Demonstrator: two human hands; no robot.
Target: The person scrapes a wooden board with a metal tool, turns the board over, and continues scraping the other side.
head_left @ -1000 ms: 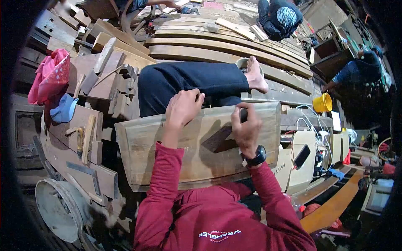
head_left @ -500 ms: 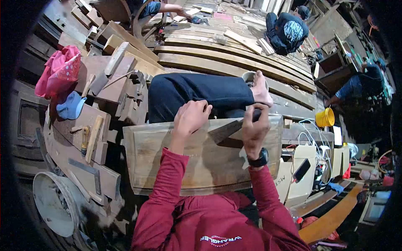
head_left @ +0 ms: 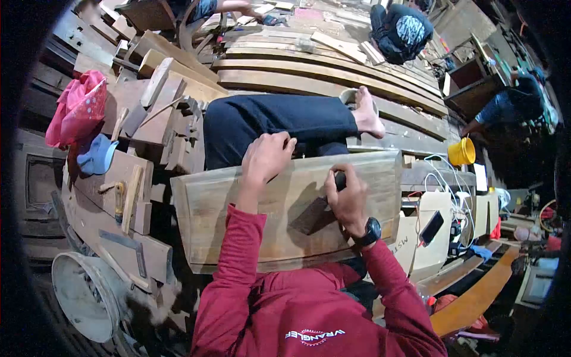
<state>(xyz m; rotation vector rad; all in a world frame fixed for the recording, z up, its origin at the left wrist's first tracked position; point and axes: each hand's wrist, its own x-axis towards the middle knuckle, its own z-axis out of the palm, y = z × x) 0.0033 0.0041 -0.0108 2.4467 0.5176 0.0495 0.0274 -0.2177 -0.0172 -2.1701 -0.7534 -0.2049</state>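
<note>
In the head view, a wide, pale brown wooden board with slanted ends (head_left: 238, 229) lies across the person's lap, just in front of the dark red shirt (head_left: 285, 303). Its far edge is next to a leg in dark blue trousers (head_left: 279, 116).

The right hand (head_left: 351, 199) is closed around a small black thing with a rounded end (head_left: 340, 180), which pokes up between the thumb and the fingers. The hand is above the right half of the board. A dark brown patch lies on the wood just beside the hand; I cannot tell if it is part of the held thing or a shadow. A round black watch (head_left: 373, 231) is on that wrist.

The left hand (head_left: 267, 157) rests at the far edge of the board with its fingers bent. It shows nothing in it, and I cannot tell if it grips the edge, because the fingertips are hidden.

The step in hand looks like working on the top of the board with the held thing, while the left hand seems to steady the wood. The next stroke, I think, calls for an even push and a board that does not slide.
</note>
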